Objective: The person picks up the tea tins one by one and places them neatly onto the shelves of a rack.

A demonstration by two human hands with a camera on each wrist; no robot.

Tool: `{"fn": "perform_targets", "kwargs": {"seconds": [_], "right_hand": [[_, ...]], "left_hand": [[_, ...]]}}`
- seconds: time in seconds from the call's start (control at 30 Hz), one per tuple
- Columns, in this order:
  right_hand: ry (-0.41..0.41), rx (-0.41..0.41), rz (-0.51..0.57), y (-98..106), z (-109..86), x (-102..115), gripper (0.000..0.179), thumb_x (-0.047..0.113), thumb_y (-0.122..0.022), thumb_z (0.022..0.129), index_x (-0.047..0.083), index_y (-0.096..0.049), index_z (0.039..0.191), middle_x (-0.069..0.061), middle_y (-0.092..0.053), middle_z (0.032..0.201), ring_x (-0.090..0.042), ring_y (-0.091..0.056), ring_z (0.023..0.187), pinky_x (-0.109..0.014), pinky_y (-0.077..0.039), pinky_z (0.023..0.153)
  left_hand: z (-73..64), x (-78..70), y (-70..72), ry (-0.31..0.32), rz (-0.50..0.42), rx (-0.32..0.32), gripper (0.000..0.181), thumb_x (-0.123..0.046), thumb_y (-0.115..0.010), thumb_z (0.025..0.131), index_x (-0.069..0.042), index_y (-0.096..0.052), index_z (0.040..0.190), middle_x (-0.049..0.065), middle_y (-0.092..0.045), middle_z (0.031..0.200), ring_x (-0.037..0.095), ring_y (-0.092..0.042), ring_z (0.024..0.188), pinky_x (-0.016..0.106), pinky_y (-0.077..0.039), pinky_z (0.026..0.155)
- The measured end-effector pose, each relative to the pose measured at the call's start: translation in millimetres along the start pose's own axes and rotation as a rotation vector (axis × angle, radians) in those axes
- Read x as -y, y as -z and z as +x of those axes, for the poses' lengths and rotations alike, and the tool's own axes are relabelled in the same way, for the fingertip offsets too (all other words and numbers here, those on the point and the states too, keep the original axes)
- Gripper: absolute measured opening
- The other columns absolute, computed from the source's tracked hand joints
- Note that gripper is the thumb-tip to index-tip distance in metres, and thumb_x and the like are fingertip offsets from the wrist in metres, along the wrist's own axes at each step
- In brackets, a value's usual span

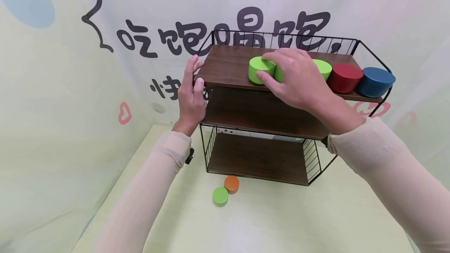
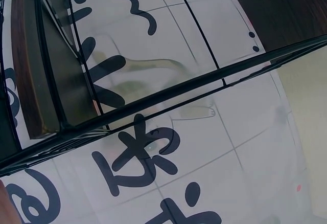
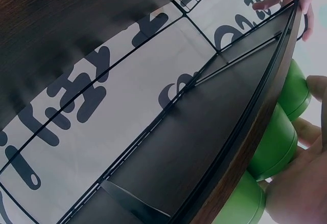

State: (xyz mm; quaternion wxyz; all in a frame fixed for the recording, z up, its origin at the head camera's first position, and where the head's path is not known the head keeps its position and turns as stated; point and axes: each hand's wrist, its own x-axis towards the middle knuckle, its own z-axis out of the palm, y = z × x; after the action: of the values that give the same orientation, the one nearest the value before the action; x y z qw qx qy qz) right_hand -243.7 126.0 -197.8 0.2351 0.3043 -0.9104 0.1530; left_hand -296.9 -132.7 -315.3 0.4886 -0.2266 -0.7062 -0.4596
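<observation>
My right hand [image 1: 297, 79] pinches the leftmost green round block [image 1: 258, 72] between thumb and fingers, at the front of the rack's dark wood top shelf [image 1: 228, 63]. Beside it, partly behind that hand, are a second green block [image 3: 275, 144] and a third green block [image 1: 323, 68]. A red round block [image 1: 345, 78] and a blue round block [image 1: 375, 82] continue the row to the right end. At the rack's left end, my left hand [image 1: 191, 97] grips the corner of the top shelf, thumb in front.
Below are the rack's middle shelf [image 1: 246, 110] and bottom shelf [image 1: 260, 159], joined by black wire sides [image 1: 312, 157]. On the pale table [image 1: 267, 218], a small orange disc [image 1: 231, 184] and a small green disc [image 1: 220, 196] lie in front. A printed curtain [image 1: 140, 7] hangs behind.
</observation>
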Motion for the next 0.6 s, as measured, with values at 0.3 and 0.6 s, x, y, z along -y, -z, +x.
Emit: {"fn": "perform_targets", "kwargs": {"seconds": [0.3, 0.6], "right_hand": [[0.006, -0.049, 0.045, 5.9, -5.8, 0.4, 0.044, 0.032, -0.061, 0.096, 0.006, -0.062, 0.131, -0.015, -0.063, 0.128, -0.031, -0.044, 0.135, -0.048, -0.025, 0.114], [0.082, -0.183, 0.118, 9.7, -23.2, 5.3, 0.042, 0.024, -0.065, 0.092, 0.005, -0.063, 0.129, -0.014, -0.063, 0.131, -0.029, -0.042, 0.139, -0.047, -0.025, 0.115]], "left_hand": [[-0.2, -2.4, 0.0, 0.001, -0.001, 0.004, 0.053, -0.026, -0.035, 0.097, -0.005, -0.047, 0.144, 0.013, -0.063, 0.13, 0.017, -0.06, 0.116, 0.034, -0.033, 0.062], [0.1, -2.9, -0.2, 0.001, -0.003, 0.002, 0.053, -0.026, -0.035, 0.097, -0.004, -0.047, 0.144, 0.013, -0.063, 0.13, 0.02, -0.062, 0.109, 0.033, -0.032, 0.062]]}}
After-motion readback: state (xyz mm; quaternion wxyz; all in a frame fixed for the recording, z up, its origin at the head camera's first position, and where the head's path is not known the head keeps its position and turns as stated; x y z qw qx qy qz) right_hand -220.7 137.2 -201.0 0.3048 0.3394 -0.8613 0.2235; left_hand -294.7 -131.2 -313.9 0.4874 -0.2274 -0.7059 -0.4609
